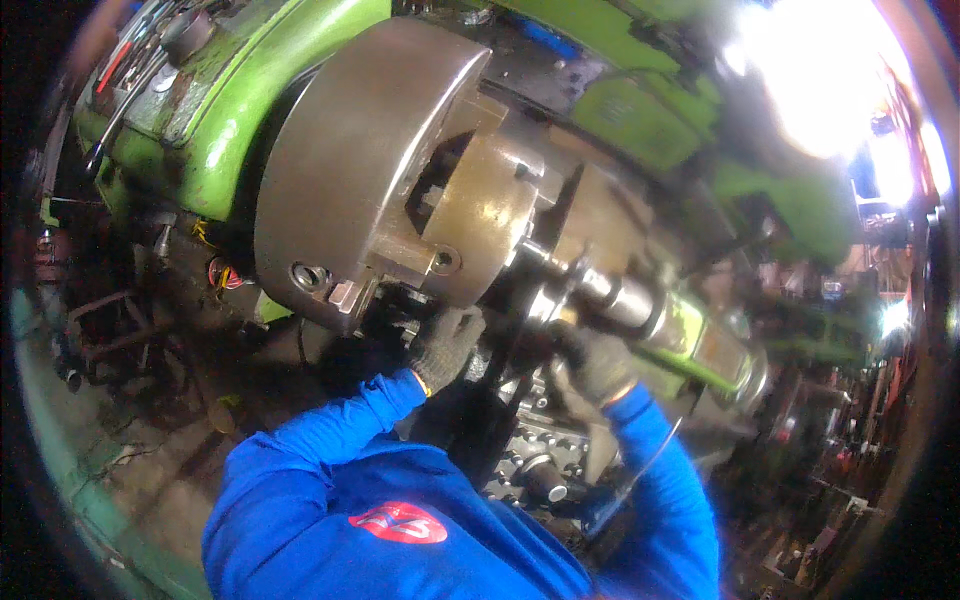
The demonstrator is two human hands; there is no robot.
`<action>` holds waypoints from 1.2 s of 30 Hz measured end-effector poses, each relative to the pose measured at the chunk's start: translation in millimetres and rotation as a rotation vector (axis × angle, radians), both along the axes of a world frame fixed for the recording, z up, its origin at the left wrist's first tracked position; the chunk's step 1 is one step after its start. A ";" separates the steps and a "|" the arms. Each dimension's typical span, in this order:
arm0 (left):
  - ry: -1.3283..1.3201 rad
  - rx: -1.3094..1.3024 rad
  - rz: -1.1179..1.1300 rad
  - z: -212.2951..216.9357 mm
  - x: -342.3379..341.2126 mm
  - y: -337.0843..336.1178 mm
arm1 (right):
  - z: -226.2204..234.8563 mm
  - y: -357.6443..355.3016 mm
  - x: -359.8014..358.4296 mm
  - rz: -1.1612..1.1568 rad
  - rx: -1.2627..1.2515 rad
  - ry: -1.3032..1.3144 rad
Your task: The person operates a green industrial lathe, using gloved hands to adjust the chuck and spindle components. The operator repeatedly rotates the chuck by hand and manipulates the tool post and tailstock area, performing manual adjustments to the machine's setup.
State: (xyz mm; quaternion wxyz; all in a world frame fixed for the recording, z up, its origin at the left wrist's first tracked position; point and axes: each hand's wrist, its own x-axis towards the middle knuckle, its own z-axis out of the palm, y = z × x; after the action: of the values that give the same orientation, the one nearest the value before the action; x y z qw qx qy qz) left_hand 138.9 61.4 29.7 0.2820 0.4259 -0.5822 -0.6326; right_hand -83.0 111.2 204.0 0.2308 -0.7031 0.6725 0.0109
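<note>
A big steel lathe chuck (350, 170) with stepped jaws (480, 215) fills the middle of the view. A metal shaft (610, 293) runs from the jaws down to the right. My left hand (447, 345), in a grey glove, is pressed up against the chuck's lower edge under one jaw, with its fingertips hidden in shadow. My right hand (597, 363), also gloved, is curled around a dark part (530, 350) just below the shaft, and I cannot make out what that part is. Blue sleeves cover both forearms.
The green lathe headstock (240, 110) stands behind the chuck, with tools lying on top of it at the upper left. A green tailstock body (715, 350) sits at the shaft's far end. The carriage with bolts (540, 470) lies below my hands. A bright lamp glares at the upper right.
</note>
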 end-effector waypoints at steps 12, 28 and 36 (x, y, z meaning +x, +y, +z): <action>0.013 -0.427 -0.095 93.2 14.6 -1.6 | -48.7 22.1 -0.5 0.003 0.171 -0.079; -0.730 -1.023 0.402 239.3 73.7 -110.9 | 49.3 -102.5 -79.7 -0.399 -0.151 -0.395; -0.826 -1.069 0.342 235.6 75.2 -114.2 | -34.0 -156.0 -136.6 0.118 0.185 -0.412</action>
State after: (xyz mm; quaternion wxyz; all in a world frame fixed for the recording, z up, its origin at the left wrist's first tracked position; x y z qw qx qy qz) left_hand 214.1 -52.8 265.3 0.3041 0.5202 -0.7980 0.0080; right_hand -219.6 -44.8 170.0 0.4257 -0.7042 0.5652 -0.0579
